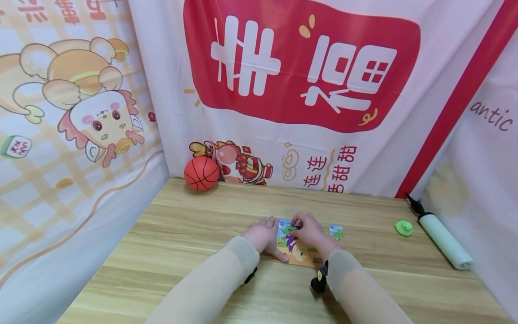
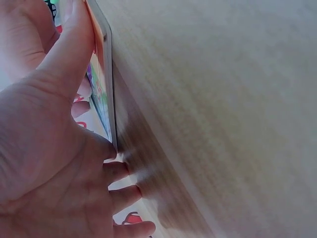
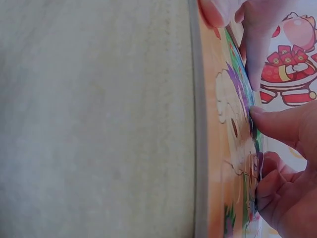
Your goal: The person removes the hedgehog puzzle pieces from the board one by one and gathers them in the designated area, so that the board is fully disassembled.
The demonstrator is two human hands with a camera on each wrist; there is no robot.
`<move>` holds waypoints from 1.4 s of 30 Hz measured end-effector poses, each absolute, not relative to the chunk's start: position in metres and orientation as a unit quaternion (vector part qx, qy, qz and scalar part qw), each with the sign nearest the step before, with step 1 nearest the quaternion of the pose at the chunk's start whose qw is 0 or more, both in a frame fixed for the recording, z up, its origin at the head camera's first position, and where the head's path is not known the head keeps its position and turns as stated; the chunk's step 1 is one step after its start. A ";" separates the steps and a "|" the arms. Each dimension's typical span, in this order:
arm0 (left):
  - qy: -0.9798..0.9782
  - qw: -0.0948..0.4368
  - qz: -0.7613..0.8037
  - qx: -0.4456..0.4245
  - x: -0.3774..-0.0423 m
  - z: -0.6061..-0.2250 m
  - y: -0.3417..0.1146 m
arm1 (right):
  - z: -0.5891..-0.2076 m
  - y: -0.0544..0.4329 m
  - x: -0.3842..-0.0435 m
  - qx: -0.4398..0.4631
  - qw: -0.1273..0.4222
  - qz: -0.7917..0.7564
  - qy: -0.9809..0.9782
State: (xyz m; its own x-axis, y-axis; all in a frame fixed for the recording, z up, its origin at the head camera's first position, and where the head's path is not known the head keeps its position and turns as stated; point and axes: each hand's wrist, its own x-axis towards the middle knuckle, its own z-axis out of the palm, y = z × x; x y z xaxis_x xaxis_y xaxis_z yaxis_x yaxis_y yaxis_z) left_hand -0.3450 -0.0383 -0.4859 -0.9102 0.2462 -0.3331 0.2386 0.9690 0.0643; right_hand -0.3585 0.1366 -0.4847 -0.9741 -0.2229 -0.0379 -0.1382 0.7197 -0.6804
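Observation:
A jigsaw puzzle (image 1: pixel 300 254) with a colourful cartoon picture lies on the wooden table. My left hand (image 1: pixel 262 236) rests along its left side, thumb over the near corner; in the left wrist view the other fingers (image 2: pixel 126 198) stretch out on the tabletop. Over the puzzle's upper part, my right hand (image 1: pixel 309 231) pinches what looks like a puzzle piece between thumb and curled fingers, largely hidden by the hand. The right wrist view shows that thumb (image 3: pixel 277 124) touching the picture. A loose puzzle piece (image 1: pixel 336 231) lies just right of the puzzle.
A small red basketball (image 1: pixel 202 173) sits at the back left corner. To the right are a green rubber duck (image 1: pixel 404 227) and a pale green hand pump (image 1: pixel 445 240) with a black nozzle. Printed cloth (image 1: pixel 243 130) hangs behind and at both sides.

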 end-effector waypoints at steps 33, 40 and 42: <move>0.976 0.180 0.024 0.117 -0.334 -0.476 -0.038 | -0.485 0.172 -0.373 -0.086 0.059 -0.425 0.899; 0.977 0.179 0.034 0.115 -0.343 -0.488 -0.038 | -0.478 0.187 -0.369 -0.075 0.042 -0.502 0.861; 0.976 0.178 0.033 0.117 -0.343 -0.487 -0.038 | -0.473 0.196 -0.369 -0.087 0.034 -0.510 0.855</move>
